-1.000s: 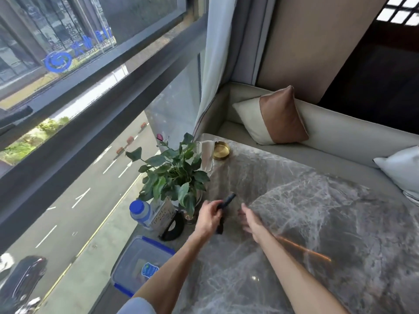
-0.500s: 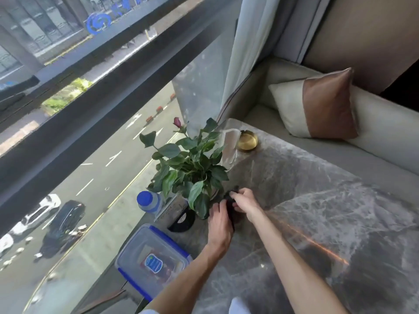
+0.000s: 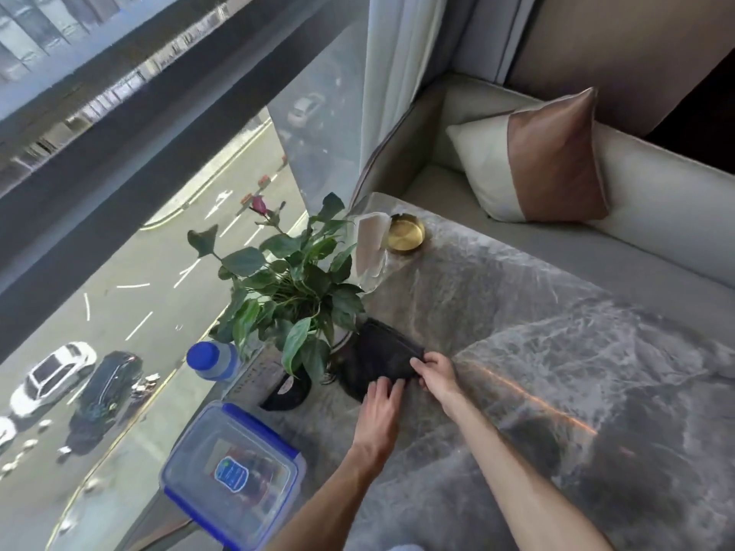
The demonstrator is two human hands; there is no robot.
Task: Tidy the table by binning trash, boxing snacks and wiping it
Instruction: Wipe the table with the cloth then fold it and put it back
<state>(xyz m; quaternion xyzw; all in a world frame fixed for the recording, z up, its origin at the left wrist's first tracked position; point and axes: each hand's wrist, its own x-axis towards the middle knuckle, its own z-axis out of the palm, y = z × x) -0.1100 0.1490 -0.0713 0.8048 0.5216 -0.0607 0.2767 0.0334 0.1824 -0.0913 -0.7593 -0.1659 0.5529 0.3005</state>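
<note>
A dark folded cloth (image 3: 378, 353) lies on the grey marble table (image 3: 557, 371), right beside the potted plant (image 3: 294, 280). My left hand (image 3: 380, 415) rests flat on the cloth's near edge, fingers spread. My right hand (image 3: 435, 373) pinches the cloth's right corner. A clear plastic box with a blue-rimmed lid (image 3: 234, 475), closed, stands at the table's near left corner with packets visible inside.
A blue-capped bottle (image 3: 212, 359) and a black round object (image 3: 288, 389) sit left of the plant. A gold dish (image 3: 405, 234) and a clear glass (image 3: 372, 248) stand at the far corner. A sofa with a brown-and-cream cushion (image 3: 537, 157) runs behind the table. The window borders the left.
Both hands moved toward the plant with the dark cloth. It was bunched in my left hand; now it lies spread flat on the table under both hands.
</note>
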